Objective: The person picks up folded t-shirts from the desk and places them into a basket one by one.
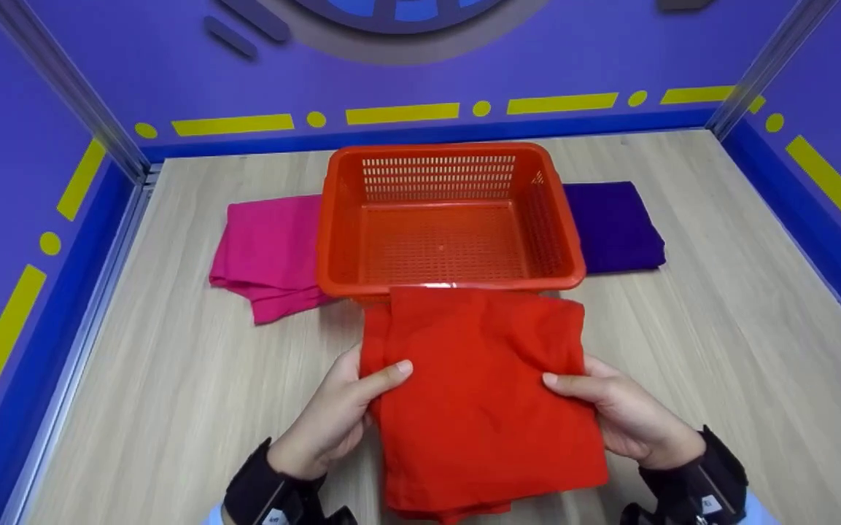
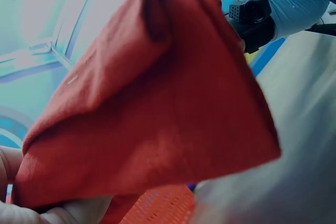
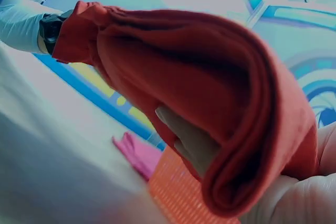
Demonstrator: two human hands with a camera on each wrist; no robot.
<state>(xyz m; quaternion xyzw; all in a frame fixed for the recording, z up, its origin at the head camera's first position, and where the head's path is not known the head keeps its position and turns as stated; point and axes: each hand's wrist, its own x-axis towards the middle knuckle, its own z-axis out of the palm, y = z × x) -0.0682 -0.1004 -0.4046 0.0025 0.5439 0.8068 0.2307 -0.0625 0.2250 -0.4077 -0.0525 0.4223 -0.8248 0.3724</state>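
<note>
A folded red cloth (image 1: pixel 486 394), perhaps a garment, is held up in front of the basket by both hands. My left hand (image 1: pixel 336 408) grips its left edge, thumb on top and fingers underneath. On the opposite edge my right hand (image 1: pixel 628 412) pinches the cloth the same way. Seen from the right wrist, the cloth (image 3: pixel 283 124) is folded in several layers, with fingertips (image 3: pixel 194 140) under it. In the left wrist view the cloth (image 2: pixel 157 114) hides most of the fingers. Its far edge overlaps the front of an orange-red plastic basket (image 1: pixel 449 284), which holds nothing.
Left of the basket lies a folded pink cloth (image 1: pixel 270 248), partly hidden by it. A folded dark purple cloth (image 1: pixel 613 226) lies at its right side. All stand on a wood-grain table (image 1: pixel 194 408) with blue-purple panels (image 1: pixel 573 65) at the back and both sides.
</note>
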